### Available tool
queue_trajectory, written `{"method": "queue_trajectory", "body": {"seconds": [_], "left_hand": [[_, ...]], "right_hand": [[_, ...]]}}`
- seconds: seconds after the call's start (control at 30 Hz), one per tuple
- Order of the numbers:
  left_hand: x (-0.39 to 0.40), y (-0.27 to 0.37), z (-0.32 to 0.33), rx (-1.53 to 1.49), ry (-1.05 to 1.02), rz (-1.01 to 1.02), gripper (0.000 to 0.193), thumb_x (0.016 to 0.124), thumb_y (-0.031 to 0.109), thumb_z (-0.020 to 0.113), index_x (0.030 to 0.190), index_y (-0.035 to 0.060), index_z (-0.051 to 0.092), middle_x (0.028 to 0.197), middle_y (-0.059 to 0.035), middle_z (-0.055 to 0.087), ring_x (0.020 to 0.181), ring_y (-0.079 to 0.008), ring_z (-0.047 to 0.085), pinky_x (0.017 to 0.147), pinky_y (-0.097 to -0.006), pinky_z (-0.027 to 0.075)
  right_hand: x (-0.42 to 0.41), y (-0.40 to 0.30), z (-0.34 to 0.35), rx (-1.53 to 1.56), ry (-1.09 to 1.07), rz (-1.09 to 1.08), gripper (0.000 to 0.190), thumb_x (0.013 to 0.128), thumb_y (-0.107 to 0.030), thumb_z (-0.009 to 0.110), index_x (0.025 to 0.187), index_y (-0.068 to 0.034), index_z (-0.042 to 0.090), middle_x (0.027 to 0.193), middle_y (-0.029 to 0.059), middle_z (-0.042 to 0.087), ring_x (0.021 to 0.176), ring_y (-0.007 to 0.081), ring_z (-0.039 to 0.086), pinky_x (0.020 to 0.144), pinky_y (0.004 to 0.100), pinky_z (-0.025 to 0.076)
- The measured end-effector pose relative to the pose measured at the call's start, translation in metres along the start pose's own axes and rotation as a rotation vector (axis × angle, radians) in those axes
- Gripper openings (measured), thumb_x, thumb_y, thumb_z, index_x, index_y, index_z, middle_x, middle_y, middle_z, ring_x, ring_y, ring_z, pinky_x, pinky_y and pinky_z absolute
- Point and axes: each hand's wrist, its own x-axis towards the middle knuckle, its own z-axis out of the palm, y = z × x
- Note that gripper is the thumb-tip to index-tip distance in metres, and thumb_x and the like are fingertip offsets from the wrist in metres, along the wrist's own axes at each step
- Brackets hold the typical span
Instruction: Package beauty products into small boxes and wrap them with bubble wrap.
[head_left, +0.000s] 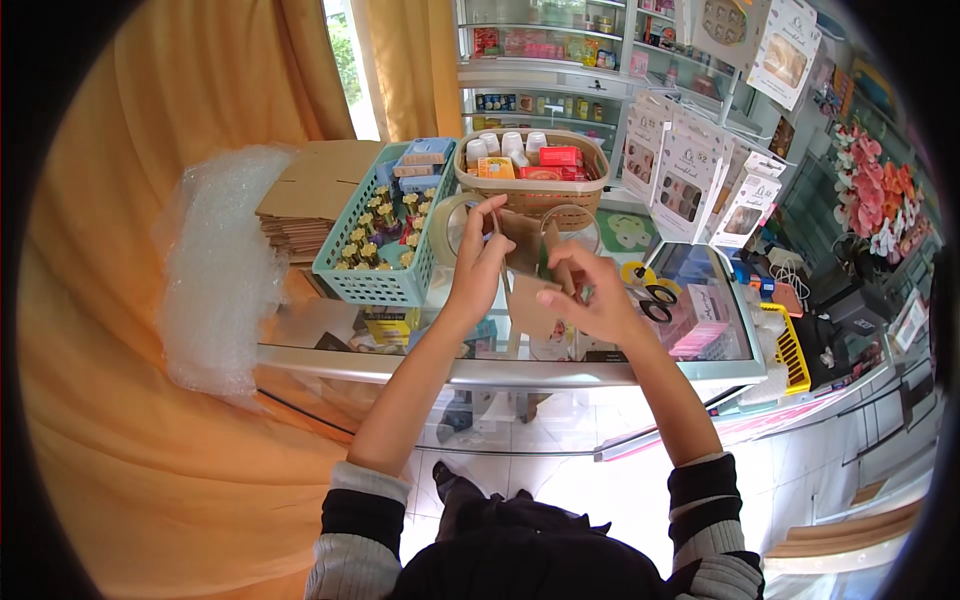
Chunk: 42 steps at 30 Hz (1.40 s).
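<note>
Above the glass display counter (465, 301), a small brown cardboard box (534, 306) is held between both hands with its flaps open. My left hand (478, 262) grips the box's left side, fingers pointing up. On its right side, my right hand (596, 291) pinches the cardboard between thumb and fingers. The inside of the box is mostly hidden by its flaps. A wide roll of clear tape (444, 231) stands behind my left hand. Another clear ring, likely a tape roll (592, 225), is behind the box. Black-handled scissors (658, 303) lie right of my right hand.
A teal plastic basket (375, 286) holds small bottles and blue boxes. Behind is a beige basket (529, 187) with white-capped bottles. Flattened cardboard boxes (319, 172) and bubble wrap (217, 277) are at left. A rack of press-on nail packs (686, 176) and pink boxes (697, 319) stand right.
</note>
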Motion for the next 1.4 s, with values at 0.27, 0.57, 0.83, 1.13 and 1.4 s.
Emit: {"method": "queue_trajectory", "body": {"seconds": [0.27,0.57,0.83,1.13,1.4], "left_hand": [[0.008,-0.003,-0.006,-0.151,-0.022,-0.104,0.052,0.075,0.008,0.047,0.127,0.0088,0.048,0.102,-0.0051,0.049,0.098,-0.016,0.045,0.09,-0.0273,0.036],[0.006,-0.008,-0.009,-0.205,-0.1,-0.108,0.049,0.077,0.009,0.049,0.125,0.0085,0.052,0.099,-0.0046,0.049,0.096,-0.0144,0.047,0.091,-0.0259,0.035],[0.004,-0.005,-0.003,-0.243,-0.205,-0.173,0.048,0.084,0.01,0.051,0.131,0.0056,0.047,0.117,-0.0073,0.054,0.11,-0.0148,0.049,0.096,-0.0277,0.037],[0.007,-0.007,-0.002,-0.261,-0.207,-0.19,0.039,0.095,0.019,0.048,0.131,0.0045,0.048,0.125,-0.0084,0.053,0.115,-0.0144,0.05,0.097,-0.0268,0.038],[0.003,-0.003,0.0,-0.142,-0.236,-0.186,0.041,0.094,0.014,0.044,0.134,0.0038,0.046,0.128,-0.0092,0.052,0.117,-0.0155,0.049,0.098,-0.0265,0.038]], "right_hand": [[0.0,0.004,0.008,0.054,0.127,0.108,0.025,0.084,-0.015,0.068,0.097,-0.007,0.047,0.066,-0.0011,0.051,0.059,0.0037,0.047,0.052,0.0196,0.036],[0.001,0.003,0.027,0.199,0.309,0.118,0.028,0.083,-0.011,0.067,0.104,-0.007,0.049,0.075,0.0007,0.056,0.06,0.0067,0.051,0.053,0.0207,0.041],[0.004,0.003,0.02,-0.112,0.316,0.006,0.059,0.078,-0.015,0.071,0.131,-0.009,0.046,0.126,0.0081,0.046,0.09,0.0148,0.054,0.067,0.0239,0.047],[0.001,-0.001,0.017,-0.135,0.202,-0.029,0.057,0.084,-0.022,0.063,0.136,-0.009,0.045,0.133,0.0091,0.042,0.109,0.0193,0.05,0.073,0.0259,0.046],[0.002,0.002,0.023,-0.071,0.188,0.014,0.046,0.09,-0.019,0.053,0.134,-0.006,0.046,0.135,0.0093,0.041,0.113,0.0201,0.049,0.075,0.0256,0.046]]}}
